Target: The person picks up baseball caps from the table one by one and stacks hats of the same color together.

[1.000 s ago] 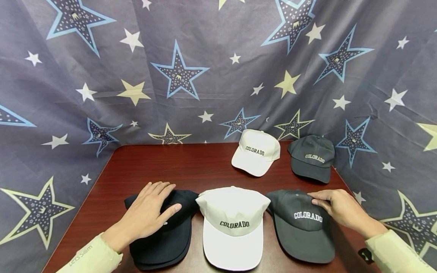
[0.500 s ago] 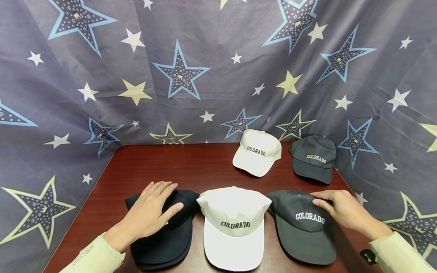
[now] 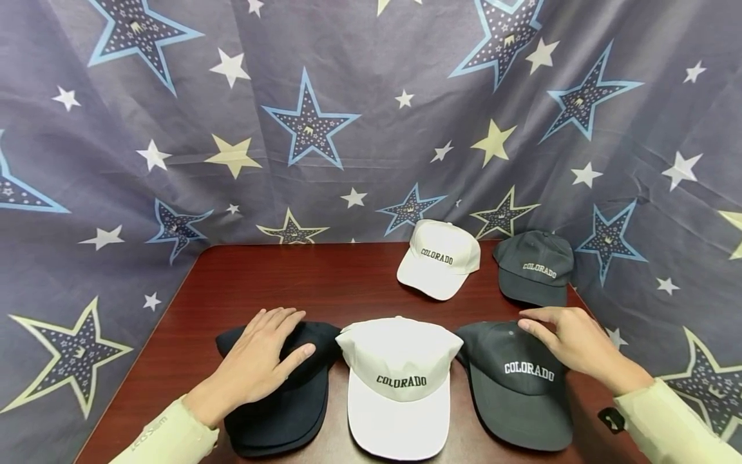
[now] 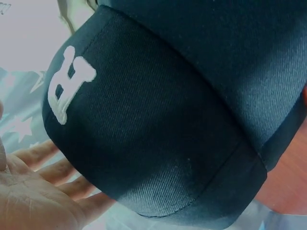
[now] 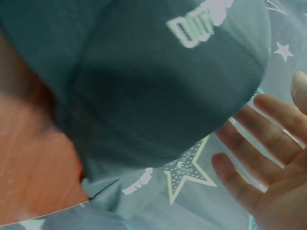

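Note:
In the head view my left hand point(image 3: 258, 363) rests with straight fingers over the crown of a black baseball cap point(image 3: 281, 422). The left wrist view shows this cap point(image 4: 144, 115) close up, with white raised lettering, and the fingers along its far side. My right hand point(image 3: 576, 341) hovers at the top right of a dark grey baseball cap point(image 3: 516, 409) lettered COLORADO, fingers loosely extended and thumb apart. Its palm and spread fingers show beside the grey cap point(image 5: 163, 96) in the right wrist view. Between these two sits a white baseball cap point(image 3: 399, 422), also lettered COLORADO, touched by neither hand.
Toward the back of the reddish-brown table point(image 3: 301, 277) stand another white cap point(image 3: 443, 258) and another dark grey cap point(image 3: 534, 265). A star-patterned curtain point(image 3: 371, 129) hangs behind and beside the table. A small black object point(image 3: 611, 419) lies by the right sleeve.
My right hand has come off the grey cap's crown edge, moving up and slightly left. My left hand stays on the black cap, and the caps keep their places.

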`<action>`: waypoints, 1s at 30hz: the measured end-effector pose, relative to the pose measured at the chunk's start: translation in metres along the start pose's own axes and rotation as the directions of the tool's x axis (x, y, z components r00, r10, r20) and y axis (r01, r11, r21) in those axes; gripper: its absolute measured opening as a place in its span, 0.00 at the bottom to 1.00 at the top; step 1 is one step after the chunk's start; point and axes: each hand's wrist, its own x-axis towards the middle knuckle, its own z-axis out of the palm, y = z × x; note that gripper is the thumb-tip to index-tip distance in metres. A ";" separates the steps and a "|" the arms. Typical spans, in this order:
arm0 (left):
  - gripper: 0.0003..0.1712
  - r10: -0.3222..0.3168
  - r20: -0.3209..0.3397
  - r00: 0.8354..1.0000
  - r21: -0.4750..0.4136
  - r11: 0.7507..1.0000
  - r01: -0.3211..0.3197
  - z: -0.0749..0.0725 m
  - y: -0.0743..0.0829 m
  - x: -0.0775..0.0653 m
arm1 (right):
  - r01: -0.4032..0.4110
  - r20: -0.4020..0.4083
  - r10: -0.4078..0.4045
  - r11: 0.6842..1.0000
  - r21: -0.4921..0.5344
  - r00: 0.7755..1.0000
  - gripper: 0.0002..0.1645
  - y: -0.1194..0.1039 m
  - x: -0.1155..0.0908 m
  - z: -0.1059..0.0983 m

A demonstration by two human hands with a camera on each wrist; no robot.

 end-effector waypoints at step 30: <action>0.43 0.006 -0.002 1.000 0.016 1.000 -0.006 -0.005 0.003 -0.002 | -0.089 0.137 0.079 0.994 0.068 0.987 0.27 -0.016 0.113 -0.003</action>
